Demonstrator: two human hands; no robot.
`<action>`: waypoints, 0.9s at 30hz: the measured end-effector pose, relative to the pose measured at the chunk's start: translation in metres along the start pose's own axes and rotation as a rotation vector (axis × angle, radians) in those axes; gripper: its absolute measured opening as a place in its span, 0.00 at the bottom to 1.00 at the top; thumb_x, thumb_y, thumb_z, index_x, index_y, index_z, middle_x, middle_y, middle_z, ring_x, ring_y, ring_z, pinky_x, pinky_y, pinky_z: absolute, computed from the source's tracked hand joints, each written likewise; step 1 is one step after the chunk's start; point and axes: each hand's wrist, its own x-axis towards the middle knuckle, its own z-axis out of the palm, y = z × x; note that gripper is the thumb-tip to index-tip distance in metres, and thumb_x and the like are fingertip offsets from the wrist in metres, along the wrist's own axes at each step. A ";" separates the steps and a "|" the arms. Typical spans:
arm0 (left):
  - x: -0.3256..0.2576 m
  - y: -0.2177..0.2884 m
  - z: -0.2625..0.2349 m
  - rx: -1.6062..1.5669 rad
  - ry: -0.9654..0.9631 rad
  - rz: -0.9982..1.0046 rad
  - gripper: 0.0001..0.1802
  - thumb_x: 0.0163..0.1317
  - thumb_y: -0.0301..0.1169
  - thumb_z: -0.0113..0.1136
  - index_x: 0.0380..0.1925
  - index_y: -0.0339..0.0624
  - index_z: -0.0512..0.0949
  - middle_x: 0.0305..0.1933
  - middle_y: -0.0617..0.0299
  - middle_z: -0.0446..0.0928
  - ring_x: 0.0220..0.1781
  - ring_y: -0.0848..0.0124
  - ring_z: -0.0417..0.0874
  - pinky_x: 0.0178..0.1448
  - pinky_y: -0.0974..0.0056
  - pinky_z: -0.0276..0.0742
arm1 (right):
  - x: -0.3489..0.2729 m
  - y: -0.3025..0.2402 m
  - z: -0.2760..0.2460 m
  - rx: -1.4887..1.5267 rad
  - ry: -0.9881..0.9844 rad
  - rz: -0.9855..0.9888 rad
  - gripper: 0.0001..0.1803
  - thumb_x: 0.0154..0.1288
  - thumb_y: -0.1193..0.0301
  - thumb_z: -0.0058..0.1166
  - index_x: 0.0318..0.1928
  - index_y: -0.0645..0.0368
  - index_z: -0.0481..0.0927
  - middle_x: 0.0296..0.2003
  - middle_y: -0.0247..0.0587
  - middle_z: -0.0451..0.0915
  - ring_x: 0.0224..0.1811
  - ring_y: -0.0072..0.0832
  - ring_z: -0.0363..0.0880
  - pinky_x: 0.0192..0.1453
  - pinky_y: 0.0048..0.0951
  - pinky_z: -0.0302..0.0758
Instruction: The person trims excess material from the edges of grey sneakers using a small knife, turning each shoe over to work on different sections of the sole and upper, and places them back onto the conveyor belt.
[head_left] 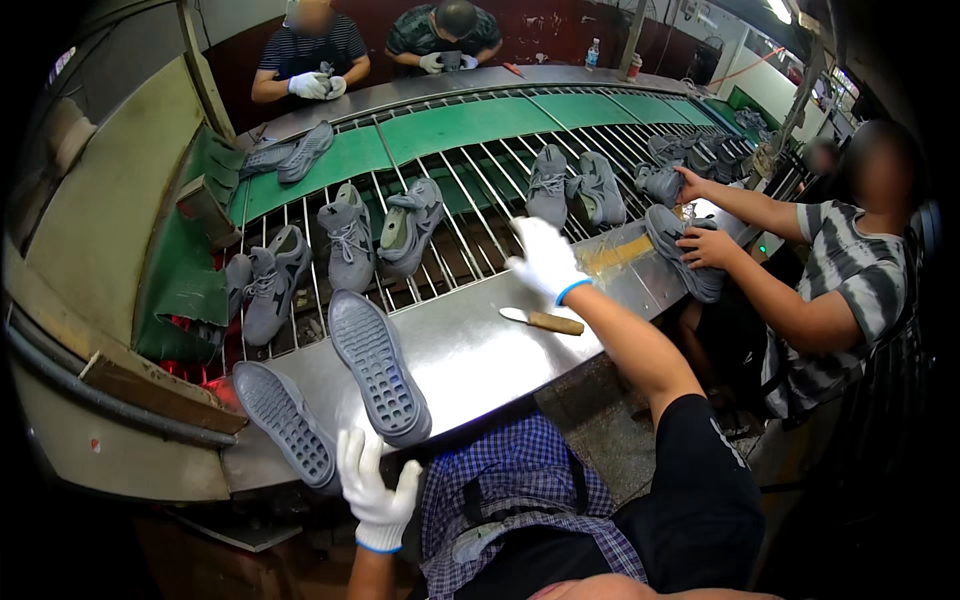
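My left hand (376,492), in a white knit glove, is raised at the metal ledge with its fingers apart and nothing in them. Just beyond it lie two grey shoe soles (380,370), tread side up, the second sole (285,425) to the left. My right hand (545,262), gloved too and slightly blurred, is stretched over the ledge near a pair of grey sneakers (548,188); its fingers are extended and appear empty. Below it, a short knife (545,320) with a wooden handle lies on the metal.
Sneakers (346,240) stand on the metal-bar rack (470,210), with a green belt (450,137) behind. At right a co-worker (840,270) holds a grey shoe (685,255). Two people in gloves work across the line. A wooden-edged end panel (150,390) borders the left.
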 end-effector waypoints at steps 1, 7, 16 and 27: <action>0.009 -0.004 0.016 -0.040 0.003 -0.030 0.38 0.58 0.29 0.77 0.68 0.29 0.76 0.76 0.35 0.74 0.80 0.31 0.70 0.84 0.38 0.68 | 0.009 0.032 0.010 -0.171 0.020 -0.006 0.35 0.60 0.67 0.68 0.69 0.57 0.75 0.66 0.56 0.78 0.63 0.54 0.80 0.66 0.55 0.79; 0.040 -0.037 0.070 -0.123 0.035 -0.273 0.33 0.64 0.44 0.75 0.63 0.32 0.81 0.72 0.37 0.78 0.77 0.32 0.74 0.82 0.37 0.70 | 0.059 0.119 0.068 -0.405 -0.117 0.230 0.40 0.64 0.69 0.64 0.76 0.56 0.67 0.65 0.73 0.75 0.48 0.57 0.90 0.50 0.54 0.88; 0.046 -0.040 0.074 -0.047 0.043 -0.234 0.27 0.62 0.40 0.74 0.57 0.33 0.85 0.68 0.38 0.81 0.76 0.31 0.76 0.81 0.36 0.71 | 0.068 0.164 0.006 -0.429 -0.147 0.208 0.34 0.68 0.53 0.69 0.63 0.63 0.76 0.41 0.57 0.89 0.44 0.56 0.91 0.50 0.55 0.87; 0.043 -0.041 0.080 -0.075 0.048 -0.211 0.24 0.66 0.35 0.68 0.57 0.30 0.84 0.68 0.37 0.82 0.75 0.30 0.76 0.81 0.34 0.69 | -0.135 0.088 -0.125 -0.401 -0.207 -0.155 0.34 0.63 0.50 0.68 0.63 0.58 0.83 0.53 0.56 0.87 0.55 0.54 0.87 0.59 0.53 0.82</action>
